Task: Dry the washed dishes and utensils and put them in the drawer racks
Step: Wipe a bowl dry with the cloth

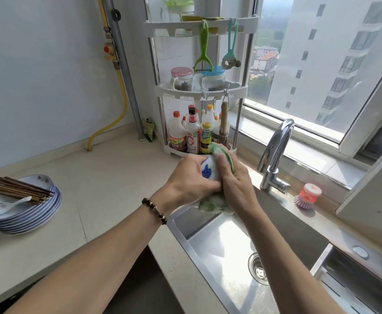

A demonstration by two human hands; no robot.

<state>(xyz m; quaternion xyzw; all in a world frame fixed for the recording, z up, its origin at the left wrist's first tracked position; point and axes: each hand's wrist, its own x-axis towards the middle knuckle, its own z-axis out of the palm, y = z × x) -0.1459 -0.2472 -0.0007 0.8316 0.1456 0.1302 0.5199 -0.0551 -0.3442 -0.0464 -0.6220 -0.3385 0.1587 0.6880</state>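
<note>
L hand grips bowl over sink's back-left corner; R hand presses cloth on bowl's right side.

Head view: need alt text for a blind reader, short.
Over the steel sink, the left hand grips a white bowl with blue print while the right hand wipes it with a green cloth. On the counter's left, chopsticks and spoons lie on stacked plates.
</note>
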